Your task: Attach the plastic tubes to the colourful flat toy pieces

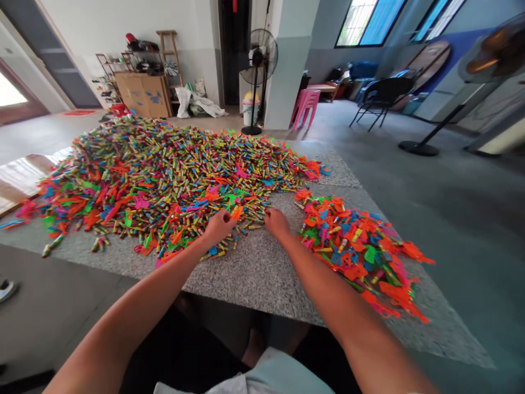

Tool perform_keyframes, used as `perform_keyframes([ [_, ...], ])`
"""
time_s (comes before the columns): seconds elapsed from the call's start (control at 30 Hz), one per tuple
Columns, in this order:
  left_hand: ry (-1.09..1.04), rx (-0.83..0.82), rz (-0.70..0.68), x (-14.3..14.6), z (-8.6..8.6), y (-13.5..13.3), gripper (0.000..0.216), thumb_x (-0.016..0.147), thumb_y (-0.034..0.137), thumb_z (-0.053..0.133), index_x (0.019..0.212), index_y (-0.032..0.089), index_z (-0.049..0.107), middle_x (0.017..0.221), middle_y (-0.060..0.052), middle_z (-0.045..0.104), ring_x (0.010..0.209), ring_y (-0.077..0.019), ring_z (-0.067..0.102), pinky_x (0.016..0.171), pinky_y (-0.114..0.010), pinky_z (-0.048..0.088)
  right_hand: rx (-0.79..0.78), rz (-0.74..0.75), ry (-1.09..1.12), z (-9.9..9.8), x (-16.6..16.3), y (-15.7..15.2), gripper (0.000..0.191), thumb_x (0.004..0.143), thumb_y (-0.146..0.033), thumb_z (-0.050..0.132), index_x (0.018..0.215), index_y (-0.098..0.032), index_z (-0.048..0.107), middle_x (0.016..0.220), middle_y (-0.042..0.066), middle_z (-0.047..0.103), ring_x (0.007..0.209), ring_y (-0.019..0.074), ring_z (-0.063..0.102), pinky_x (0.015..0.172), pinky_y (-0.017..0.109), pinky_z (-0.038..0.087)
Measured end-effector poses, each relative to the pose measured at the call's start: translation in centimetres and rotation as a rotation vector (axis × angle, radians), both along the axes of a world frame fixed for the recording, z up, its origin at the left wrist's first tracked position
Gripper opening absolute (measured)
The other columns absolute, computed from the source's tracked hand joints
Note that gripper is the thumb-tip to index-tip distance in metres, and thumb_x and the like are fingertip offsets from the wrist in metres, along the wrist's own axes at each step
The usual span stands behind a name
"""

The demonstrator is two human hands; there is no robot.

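A huge heap of small multicoloured plastic pieces [164, 164] covers the far and left part of a speckled granite tabletop [254, 273]. My left hand [219, 225] reaches to the heap's near edge, its fingers closed around an orange plastic piece [237, 212]. My right hand [276, 221] rests knuckles-up on the bare stone just right of it, fingers curled down by a few loose pieces; whether it grips anything is hidden. A smaller, separate pile of bright orange, green and pink flat plastic parts [361, 251] lies to the right of my right forearm.
The tabletop's near edge runs across in front of my lap. Beyond it are a standing fan [258, 60], a pink plastic stool [305, 106], a black chair [381, 96], cardboard boxes [143, 93] with shelving, and a second fan stand [422, 145] on the grey floor.
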State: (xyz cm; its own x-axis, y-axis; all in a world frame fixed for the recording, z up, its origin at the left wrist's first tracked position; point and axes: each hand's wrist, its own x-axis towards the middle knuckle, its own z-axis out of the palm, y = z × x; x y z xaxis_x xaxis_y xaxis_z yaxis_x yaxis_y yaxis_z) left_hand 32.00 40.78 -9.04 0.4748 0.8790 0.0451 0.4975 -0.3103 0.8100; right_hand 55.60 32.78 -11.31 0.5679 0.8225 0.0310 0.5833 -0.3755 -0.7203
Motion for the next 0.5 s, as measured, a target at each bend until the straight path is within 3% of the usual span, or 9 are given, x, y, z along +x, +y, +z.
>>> perform_keyframes([
  [0.1,-0.215,-0.272,0.056,-3.7,0.8,0.1,0.022,0.083,0.038,0.068,0.086,0.022,0.054,0.069,0.003,0.066,0.057,-0.0140,0.059,0.055,-0.023,0.041,0.005,0.141,-0.106,0.6,-2.5,3.3,0.029,0.098,-0.016,0.057,0.118,-0.016,0.078,0.127,0.014,0.075,0.126,0.0246,0.065,0.112,0.034,0.045],
  [0.17,-0.313,-0.358,0.062,-5.7,1.1,-0.2,0.026,0.080,0.041,0.070,0.090,0.022,0.054,0.067,0.003,0.066,0.054,-0.0135,0.058,0.052,-0.022,0.040,0.015,0.222,-0.160,1.1,-4.5,5.3,0.031,0.100,-0.021,0.058,0.124,-0.019,0.076,0.130,0.011,0.073,0.127,0.0229,0.064,0.112,0.032,0.045],
  [0.3,-0.365,-0.321,0.102,-8.6,0.8,-1.0,0.030,0.077,0.044,0.073,0.088,0.022,0.056,0.055,0.008,0.056,0.045,-0.0099,0.048,0.048,-0.020,0.035,0.000,0.284,-0.249,1.8,-8.0,7.6,0.038,0.101,-0.034,0.061,0.135,-0.020,0.071,0.142,0.016,0.065,0.131,0.0285,0.061,0.110,0.038,0.048],
  [0.37,-0.357,-0.297,0.140,-9.7,0.6,-1.2,0.029,0.076,0.043,0.074,0.087,0.022,0.058,0.057,0.007,0.058,0.046,-0.0096,0.048,0.047,-0.020,0.034,-0.052,0.298,-0.319,2.0,-9.2,7.8,0.044,0.098,-0.039,0.067,0.138,-0.020,0.069,0.146,0.018,0.061,0.128,0.0320,0.063,0.106,0.041,0.051],
  [0.5,-0.369,-0.273,0.186,-10.7,0.3,-1.2,0.023,0.076,0.037,0.073,0.085,0.020,0.060,0.063,0.004,0.063,0.052,-0.0102,0.054,0.050,-0.019,0.038,-0.068,0.316,-0.352,2.1,-10.2,7.4,0.039,0.096,-0.033,0.067,0.133,-0.019,0.071,0.144,0.018,0.060,0.123,0.0323,0.065,0.103,0.041,0.051],
])
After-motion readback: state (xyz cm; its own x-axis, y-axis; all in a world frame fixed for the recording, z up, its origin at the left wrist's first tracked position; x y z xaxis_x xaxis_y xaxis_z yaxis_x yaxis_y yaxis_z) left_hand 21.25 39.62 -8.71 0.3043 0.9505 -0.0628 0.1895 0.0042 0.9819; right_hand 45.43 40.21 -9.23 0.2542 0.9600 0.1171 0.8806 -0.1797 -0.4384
